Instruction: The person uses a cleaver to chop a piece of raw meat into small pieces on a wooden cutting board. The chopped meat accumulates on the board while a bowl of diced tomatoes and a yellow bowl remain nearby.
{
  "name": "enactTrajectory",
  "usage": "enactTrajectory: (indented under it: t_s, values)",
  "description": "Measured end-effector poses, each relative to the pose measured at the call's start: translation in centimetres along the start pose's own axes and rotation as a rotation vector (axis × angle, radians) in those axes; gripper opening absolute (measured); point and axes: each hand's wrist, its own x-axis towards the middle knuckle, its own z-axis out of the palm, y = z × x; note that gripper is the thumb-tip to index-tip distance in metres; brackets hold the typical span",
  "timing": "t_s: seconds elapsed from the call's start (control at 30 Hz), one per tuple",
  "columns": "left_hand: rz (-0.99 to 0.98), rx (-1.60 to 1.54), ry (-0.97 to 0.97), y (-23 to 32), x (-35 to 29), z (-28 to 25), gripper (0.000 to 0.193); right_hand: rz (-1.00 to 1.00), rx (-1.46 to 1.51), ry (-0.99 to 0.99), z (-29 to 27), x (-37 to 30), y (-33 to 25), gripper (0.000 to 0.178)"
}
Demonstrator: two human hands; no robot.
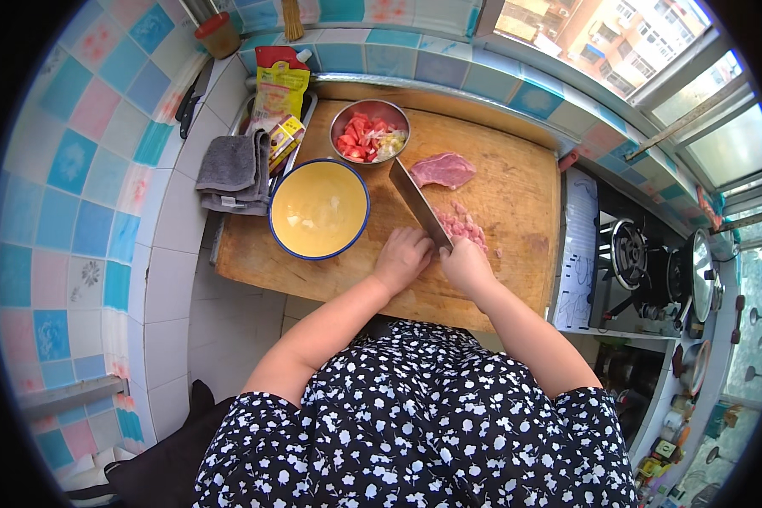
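A cleaver point(421, 206) is in my right hand point(468, 268), its fingers wrapped round the handle. The broad blade slants up and to the left over the wooden cutting board point(515, 207). Right beside the blade's lower end is my left hand point(404, 259), resting low over the board with its fingers bent and close together; what lies under them is hidden. Chopped pink meat point(461, 227) is heaped just right of the blade, partly behind it. Farther back lies a flat uncut slice of meat point(444, 170).
Left of the cleaver stands a yellow, blue-rimmed bowl point(319, 209). Behind it, a metal bowl point(407, 129) holds cut tomato and pale chopped pieces. A grey towel point(235, 169) and a yellow-red pouch point(281, 85) lie at the left, and a gas stove point(627, 254) stands at the right.
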Motion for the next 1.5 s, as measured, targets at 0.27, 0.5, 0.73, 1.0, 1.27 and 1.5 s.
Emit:
enactTrajectory:
  t_s: [0.27, 0.5, 0.73, 1.0, 1.27, 1.5]
  values:
    - [0.06, -0.083, -0.154, 1.1, -0.5, -0.2, 0.019, 0.002, 0.267, 0.04, -2.0, -1.1, 2.0, 0.036]
    - [-0.367, -0.111, -0.067, -0.2, 3.0, 1.2, 0.047, 0.152, 0.539, 0.143, -6.2, -6.6, 9.2, 0.028]
    - [-0.384, -0.301, -0.254, 1.6, 8.1, 6.1, 0.031, 0.292, 0.803, 0.111, -5.9, -8.7, 10.9, 0.02]
    - [-0.245, -0.026, -0.024, -1.2, 6.1, -0.2, 0.033, 0.367, 0.742, 0.152, -5.7, -9.8, 13.4, 0.027]
    - [-0.2, -0.413, -0.348, 0.4, 5.9, 3.3, 0.036, 0.33, 0.671, 0.052, -4.6, -7.6, 12.8, 0.028]
    - [0.138, -0.222, -0.49, 2.2, 5.1, 0.4, 0.051, 0.356, 0.801, 0.091, -6.2, -8.4, 12.7, 0.024]
